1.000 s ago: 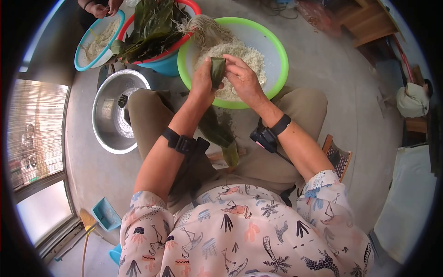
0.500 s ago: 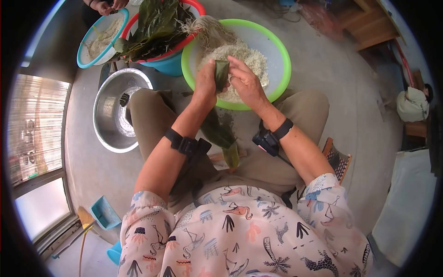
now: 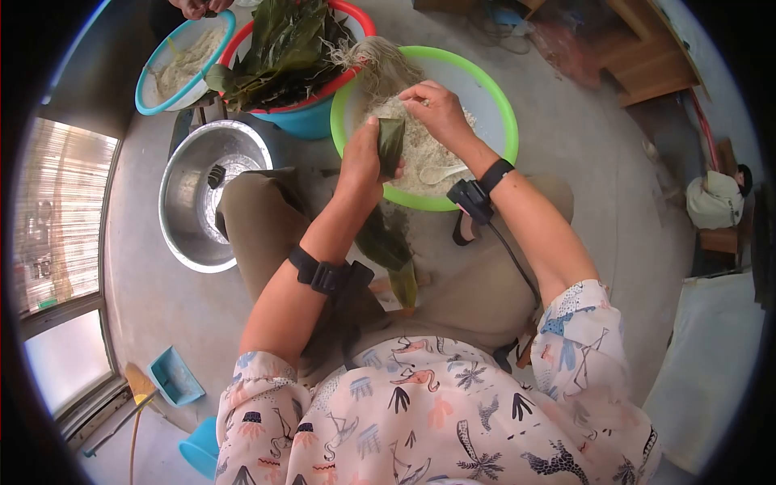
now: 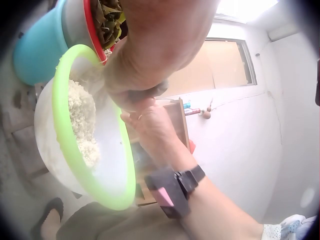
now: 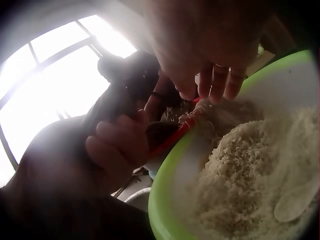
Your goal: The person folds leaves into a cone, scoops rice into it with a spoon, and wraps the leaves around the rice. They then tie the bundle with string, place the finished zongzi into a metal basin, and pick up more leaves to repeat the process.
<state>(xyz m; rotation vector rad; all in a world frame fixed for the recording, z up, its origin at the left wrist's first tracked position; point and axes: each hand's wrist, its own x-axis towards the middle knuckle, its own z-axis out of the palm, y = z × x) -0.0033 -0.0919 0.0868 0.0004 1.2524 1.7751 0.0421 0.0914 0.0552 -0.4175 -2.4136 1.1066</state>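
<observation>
My left hand grips a folded green leaf parcel upright over the near left side of a green-rimmed basin. White rice grains lie heaped in that basin, and a white spoon rests on them. Over the rice, my right hand reaches left with fingers bent down, apart from the parcel. A bundle of pale strings hangs over the basin's far left rim, close beyond its fingertips. In the right wrist view nothing shows between those fingers.
Leaves fill a red-rimmed tub beside the basin. Behind it stands a blue-rimmed basin near another person's hands. A metal bowl holding a small dark bundle sits at left. Long leaves lie between my knees.
My right hand has moved off the parcel, up and to the right toward the strings, uncovering the spoon. My left hand keeps its grip on the parcel.
</observation>
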